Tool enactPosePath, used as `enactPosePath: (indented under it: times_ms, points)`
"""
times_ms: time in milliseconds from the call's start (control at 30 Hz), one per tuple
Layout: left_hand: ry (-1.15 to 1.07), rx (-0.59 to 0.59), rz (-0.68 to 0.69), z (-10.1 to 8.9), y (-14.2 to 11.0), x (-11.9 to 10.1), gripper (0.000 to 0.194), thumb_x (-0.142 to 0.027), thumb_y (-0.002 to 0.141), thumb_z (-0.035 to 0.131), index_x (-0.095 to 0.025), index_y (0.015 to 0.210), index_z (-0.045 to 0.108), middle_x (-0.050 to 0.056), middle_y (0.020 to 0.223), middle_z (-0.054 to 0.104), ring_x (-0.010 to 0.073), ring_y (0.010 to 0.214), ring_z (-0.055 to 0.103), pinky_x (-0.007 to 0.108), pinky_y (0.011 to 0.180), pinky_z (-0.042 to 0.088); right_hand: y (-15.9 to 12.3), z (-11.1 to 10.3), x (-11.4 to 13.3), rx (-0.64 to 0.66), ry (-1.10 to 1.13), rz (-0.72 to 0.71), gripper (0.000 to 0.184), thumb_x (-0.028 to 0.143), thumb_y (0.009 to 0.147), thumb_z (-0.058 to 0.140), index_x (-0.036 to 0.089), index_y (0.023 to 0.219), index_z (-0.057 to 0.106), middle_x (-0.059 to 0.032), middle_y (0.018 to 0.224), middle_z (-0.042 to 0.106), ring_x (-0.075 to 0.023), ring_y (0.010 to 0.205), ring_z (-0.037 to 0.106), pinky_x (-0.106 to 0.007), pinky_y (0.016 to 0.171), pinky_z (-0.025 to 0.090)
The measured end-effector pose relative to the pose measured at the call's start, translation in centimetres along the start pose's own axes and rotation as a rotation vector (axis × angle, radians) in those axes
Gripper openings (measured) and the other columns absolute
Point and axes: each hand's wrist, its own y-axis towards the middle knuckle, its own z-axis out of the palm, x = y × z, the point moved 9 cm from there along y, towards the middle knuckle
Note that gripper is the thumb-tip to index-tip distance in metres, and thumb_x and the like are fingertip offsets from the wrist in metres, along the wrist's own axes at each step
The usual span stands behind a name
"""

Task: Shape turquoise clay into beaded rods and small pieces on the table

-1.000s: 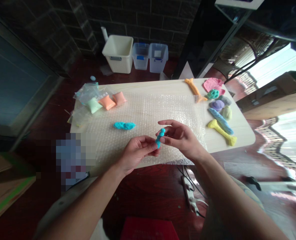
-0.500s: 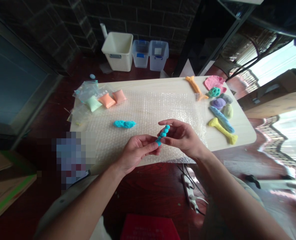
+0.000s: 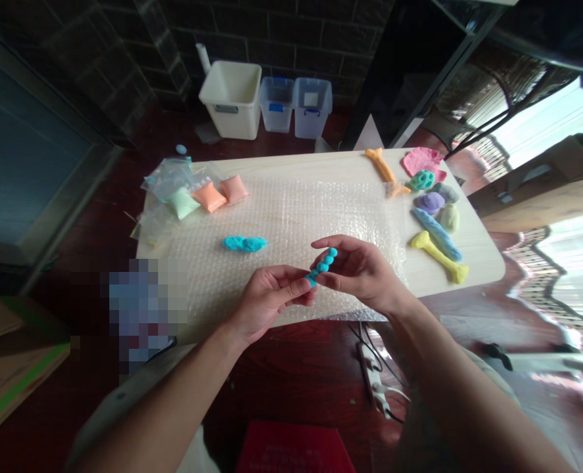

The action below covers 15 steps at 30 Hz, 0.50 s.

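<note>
A short chain of blue modelling-clay balls (image 3: pixel 323 267) is held up over the front of the table, tilted with its upper end to the right. My left hand (image 3: pixel 277 289) pinches its lower end between thumb and fingers. From the right, my right hand (image 3: pixel 357 269) closes round the chain, its thumb against the lower balls and its index finger arched above. The right middle fingers are partly hidden behind the balls. To the left of the hands, a blue lump of clay (image 3: pixel 244 244) with a narrowed middle lies on bubble wrap (image 3: pixel 207 269).
Bags of green (image 3: pixel 183 203) and orange clay (image 3: pixel 209 196) lie at the table's back left. Along the right stand shaped clay pieces, among them a yellow bone (image 3: pixel 439 257), a blue roll (image 3: pixel 438 234) and an orange bone (image 3: pixel 386 172). Bins (image 3: pixel 236 98) stand on the floor behind.
The chain's upper end has tipped slightly to the right between my fingers. Both hands keep nearly the same place and grip; the clay on the table is unmoved.
</note>
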Motion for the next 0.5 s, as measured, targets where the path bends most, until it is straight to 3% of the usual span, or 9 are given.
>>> enactPosePath:
  times_ms: [500]
  points:
    - [0.015, 0.009, -0.012, 0.06, -0.11, -0.14, 0.021, -0.027, 0.079, 0.090, -0.014, 0.093, 0.082, 0.006, 0.082, 0.078, 0.0137, 0.075, 0.070, 0.027, 0.073, 0.057, 0.07, -0.11, -0.24, 0.001, 0.013, 0.008, 0.050, 0.016, 0.078, 0.091, 0.018, 0.123, 0.070, -0.0028, 0.095, 0.076, -0.0127, 0.085, 0.073, -0.024, 0.079, 0.064]
